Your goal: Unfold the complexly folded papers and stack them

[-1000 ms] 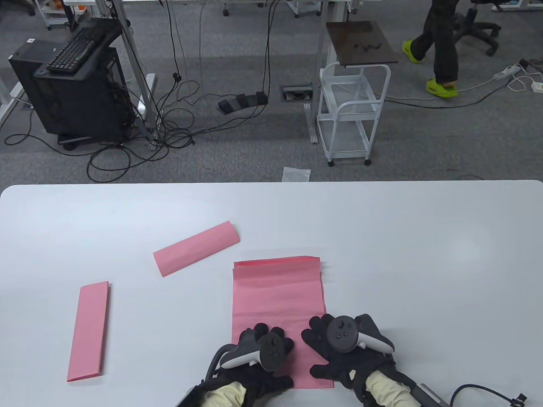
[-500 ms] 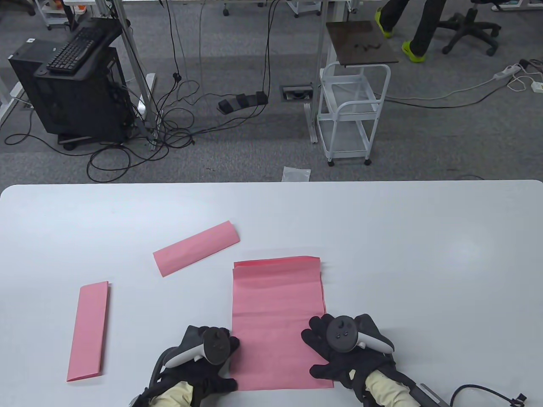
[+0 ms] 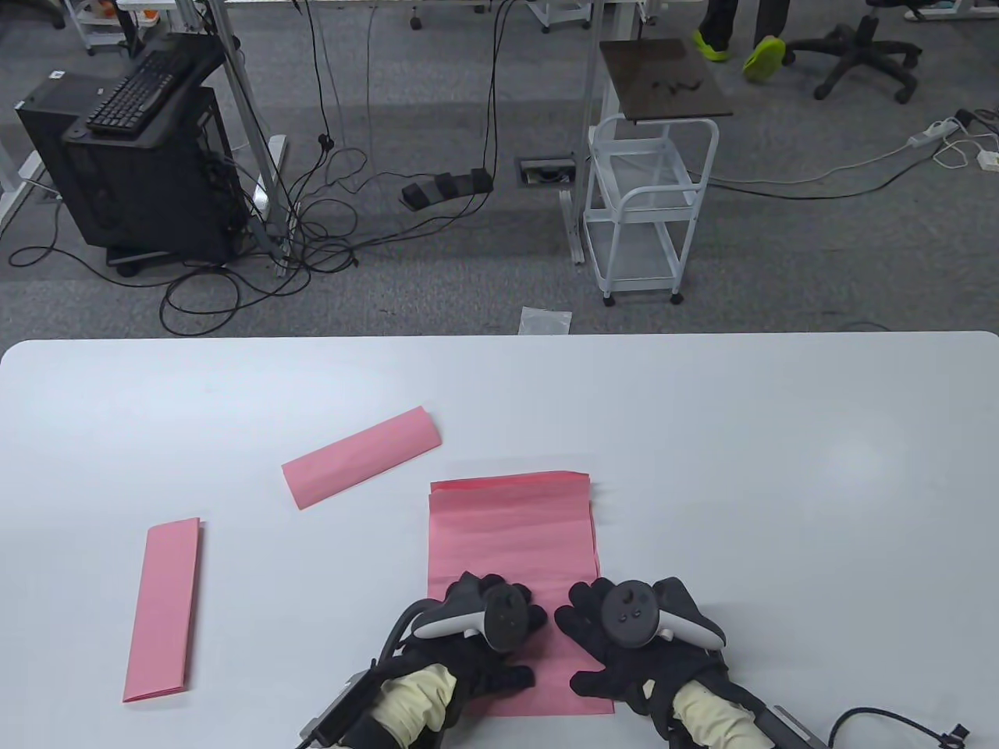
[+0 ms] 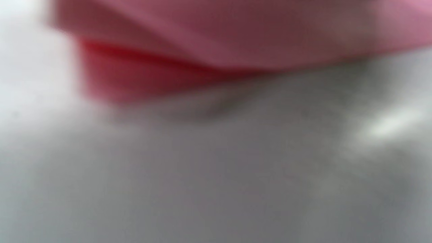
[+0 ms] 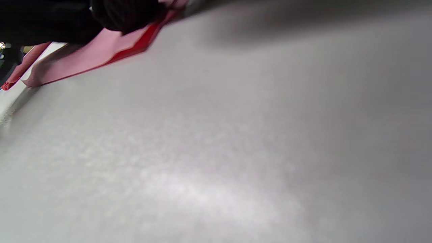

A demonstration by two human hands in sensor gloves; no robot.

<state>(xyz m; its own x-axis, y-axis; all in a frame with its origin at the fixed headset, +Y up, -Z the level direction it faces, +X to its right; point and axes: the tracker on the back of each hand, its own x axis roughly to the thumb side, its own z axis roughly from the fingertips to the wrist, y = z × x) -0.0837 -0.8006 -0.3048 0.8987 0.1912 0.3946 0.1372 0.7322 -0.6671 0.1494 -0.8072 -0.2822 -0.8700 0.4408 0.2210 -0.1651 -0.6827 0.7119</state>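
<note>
Both hands rest flat, fingers spread, on the near end of the unfolded pink sheet (image 3: 511, 538) at lower centre of the counter (image 3: 780, 468): left hand (image 3: 488, 624), right hand (image 3: 632, 628). Its long axis runs away from them; two folded strips (image 3: 360, 457) (image 3: 162, 610) lie left, nearer the left hand.

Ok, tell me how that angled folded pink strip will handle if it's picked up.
The folded pink strip looks thin and flat, so probably very light and floppy. Lying flush on the smooth white table, it may slide before an edge lifts.

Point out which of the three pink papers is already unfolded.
The wide pink paper sheet under both hands, at the table's near edge. The two other pink papers, to its left, are narrow folded strips.
</note>
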